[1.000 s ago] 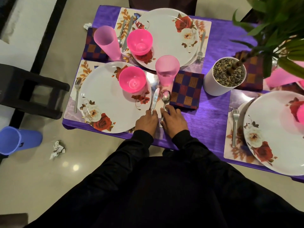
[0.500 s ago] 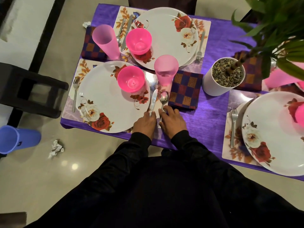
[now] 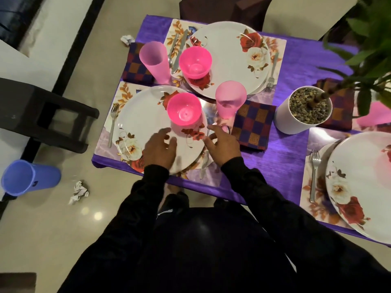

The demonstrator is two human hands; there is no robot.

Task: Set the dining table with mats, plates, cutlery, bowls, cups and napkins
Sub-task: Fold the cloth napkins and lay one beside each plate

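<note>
My left hand (image 3: 159, 148) hovers with fingers spread and loose over the near plate (image 3: 146, 123), holding nothing; my right hand (image 3: 222, 144) is open too, fingers relaxed above the knife (image 3: 204, 163) lying just right of that plate, the spoon mostly hidden beneath it; a pink bowl (image 3: 184, 108) stands empty on the plate's far edge, a pale pink cup (image 3: 230, 99) beside it, also empty so far as I can see; a checked napkin (image 3: 252, 125) lies right of the cup; a fork (image 3: 112, 125) lies on the mat (image 3: 101, 144) to the left; the white pot (image 3: 296, 117) holds gravel and a plant stem; the purple tablecloth (image 3: 283, 157) covers the table; on the pale floor lie a blue cup (image 3: 29, 178) on its side and crumpled paper (image 3: 79, 191).
</note>
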